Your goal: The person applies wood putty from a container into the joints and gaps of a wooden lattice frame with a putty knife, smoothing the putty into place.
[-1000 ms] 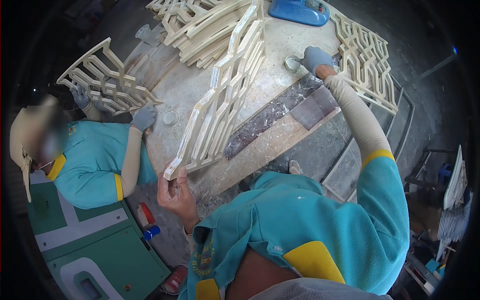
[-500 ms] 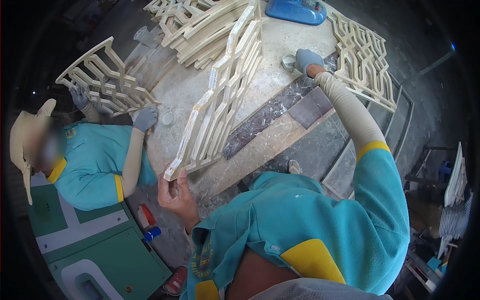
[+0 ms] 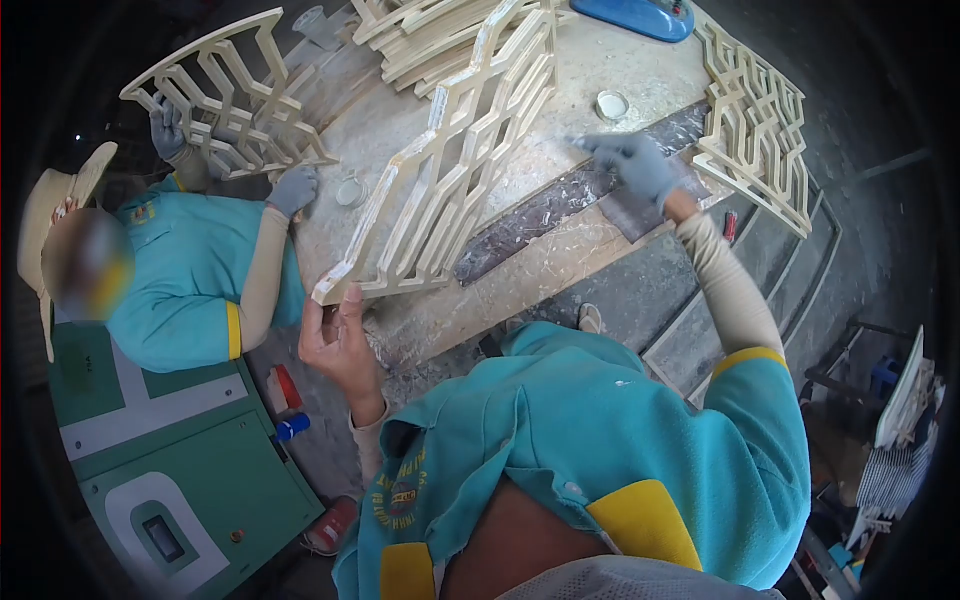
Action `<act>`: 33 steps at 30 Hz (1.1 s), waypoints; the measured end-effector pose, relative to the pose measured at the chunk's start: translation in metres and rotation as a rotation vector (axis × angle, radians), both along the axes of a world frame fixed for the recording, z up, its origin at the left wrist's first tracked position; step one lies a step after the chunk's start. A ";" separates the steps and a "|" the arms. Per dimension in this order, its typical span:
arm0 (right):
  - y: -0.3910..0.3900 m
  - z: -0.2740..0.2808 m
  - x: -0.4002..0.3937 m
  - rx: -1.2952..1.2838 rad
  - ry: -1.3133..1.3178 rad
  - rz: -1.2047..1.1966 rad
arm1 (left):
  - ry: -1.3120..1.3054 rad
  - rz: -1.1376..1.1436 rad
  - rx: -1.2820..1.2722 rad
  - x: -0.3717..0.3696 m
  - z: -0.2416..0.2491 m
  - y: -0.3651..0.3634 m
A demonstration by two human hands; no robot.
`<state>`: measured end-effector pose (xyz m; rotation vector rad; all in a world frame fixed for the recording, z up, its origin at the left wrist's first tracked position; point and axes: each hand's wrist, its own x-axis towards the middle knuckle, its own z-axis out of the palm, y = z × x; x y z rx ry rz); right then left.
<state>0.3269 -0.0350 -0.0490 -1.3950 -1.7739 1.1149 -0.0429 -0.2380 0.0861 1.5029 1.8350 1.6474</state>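
Note:
My bare left hand (image 3: 343,345) is closed on the near corner of a pale wooden lattice panel (image 3: 415,200), which stands slanting on the worktable. White paste is smeared along the panel's upper edge. On the right, my right hand (image 3: 640,168) wears a grey glove and is held over the table with fingers stretched towards the panel. I see nothing held in it. Just beyond it stands a small cup (image 3: 612,105) with whitish contents. A dark, white-spattered strip (image 3: 545,222) lies on the table below that hand.
Across the table at left, a co-worker (image 3: 190,270) in gloves holds another lattice panel (image 3: 225,100), near a second cup (image 3: 351,192). Wooden pieces (image 3: 440,45) are stacked at the back. At right lies a lattice panel (image 3: 755,130); a green cabinet (image 3: 170,450) stands lower left.
My right hand has come away from the cup, back towards me, and its fingers have straightened. My left hand keeps its grip on the panel's corner. The whole view has shifted slightly.

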 end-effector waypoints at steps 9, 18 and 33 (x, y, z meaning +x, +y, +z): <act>-0.062 -0.018 -0.104 0.290 -0.170 0.143 | -0.042 -0.004 -0.025 0.006 0.002 -0.001; -0.059 -0.024 -0.110 0.347 -0.366 0.087 | -0.011 0.024 -0.037 0.009 -0.001 -0.005; -0.070 -0.002 -0.134 0.118 -0.277 0.012 | -0.016 0.017 -0.027 0.012 -0.003 -0.007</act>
